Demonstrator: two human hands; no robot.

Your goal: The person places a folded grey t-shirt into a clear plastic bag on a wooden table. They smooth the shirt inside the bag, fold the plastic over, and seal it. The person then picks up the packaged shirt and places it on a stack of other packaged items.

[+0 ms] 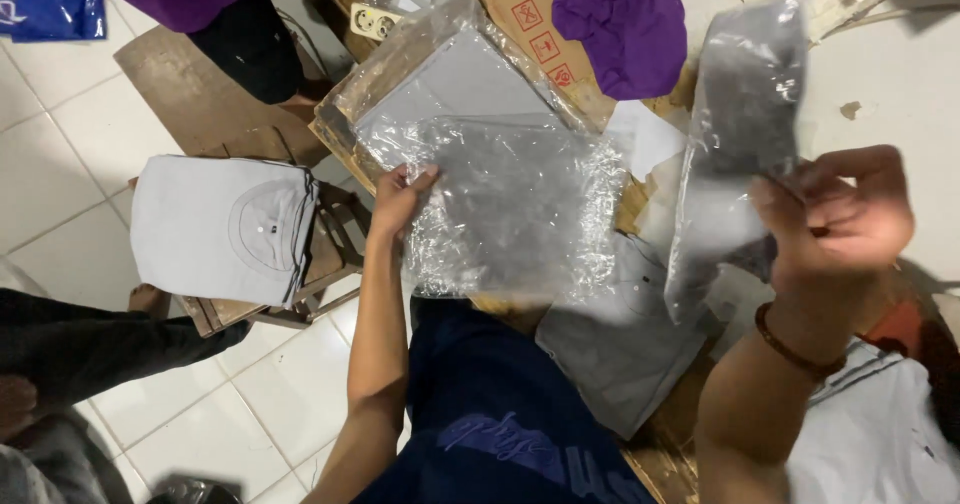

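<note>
My left hand [398, 199] rests its fingers on the left edge of a crinkled clear plastic bag [520, 214] that lies flat over a stack of bagged grey garments [455, 84]. My right hand [845, 209], with a brown bead bracelet on the wrist, pinches a second clear plastic bag [735, 124] and holds it up in the air so it hangs down. Under it lies a folded grey shirt [615, 349] on the work surface.
A pile of folded grey shirts [220, 226] sits on a small wooden stool at the left. A purple garment [625, 24] lies on flattened cardboard [520, 4] at the back. Another person's legs show at the top left and a dark sleeve at the left edge. White floor tiles surround.
</note>
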